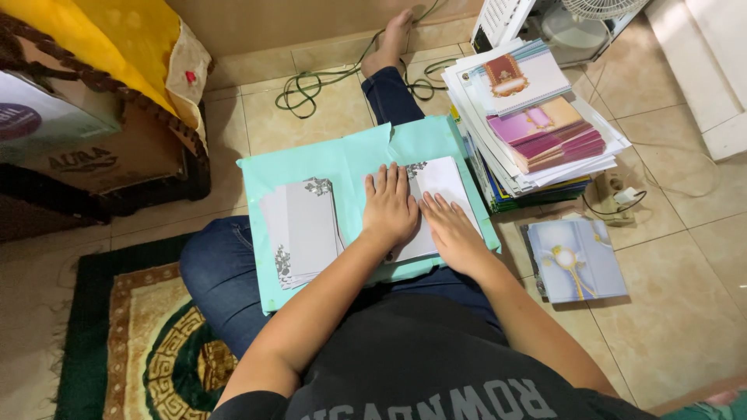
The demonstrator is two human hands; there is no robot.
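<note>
Both hands lie open and flat: the left hand (389,206) and right hand (450,230) press a white card (443,180) on the teal sheet (350,159). A grey card stack (302,229) sits left of the left hand.

At far left we see a brown cardboard box (117,148) under a yellow cloth, dark print on its side, and beside it a white box (35,117) bearing a round purple label (15,120).
</note>
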